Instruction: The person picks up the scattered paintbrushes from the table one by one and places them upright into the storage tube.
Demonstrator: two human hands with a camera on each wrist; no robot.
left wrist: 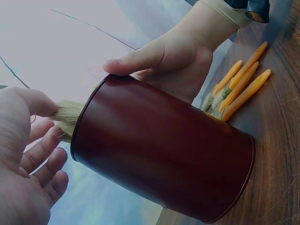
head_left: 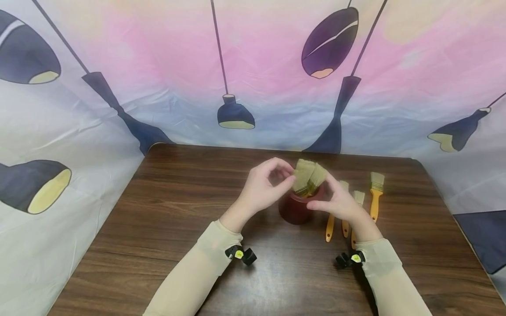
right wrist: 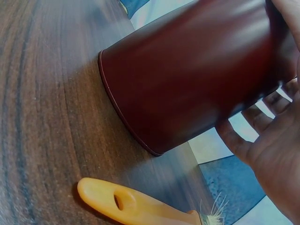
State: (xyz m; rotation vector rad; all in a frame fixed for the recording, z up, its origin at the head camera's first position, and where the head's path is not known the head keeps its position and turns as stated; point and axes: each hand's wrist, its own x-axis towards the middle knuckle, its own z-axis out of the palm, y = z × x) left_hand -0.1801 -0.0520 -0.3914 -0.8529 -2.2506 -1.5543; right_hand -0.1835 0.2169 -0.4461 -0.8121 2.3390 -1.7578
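Two brushes in maroon cup

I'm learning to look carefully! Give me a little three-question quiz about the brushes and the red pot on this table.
1. True or false: the dark red pot stands upright on the wooden table.
2. How many orange-handled paintbrushes lie on the table beside the pot?
3. Multiple choice: what is the left hand doing? A) resting flat on the table B) touching the bristles of the brushes in the pot C) lifting a brush off the table

Key
1. True.
2. Four; the right hand covers part of some.
3. B. The left fingertips meet the bristles, while the right hand steadies the pot at its rim.
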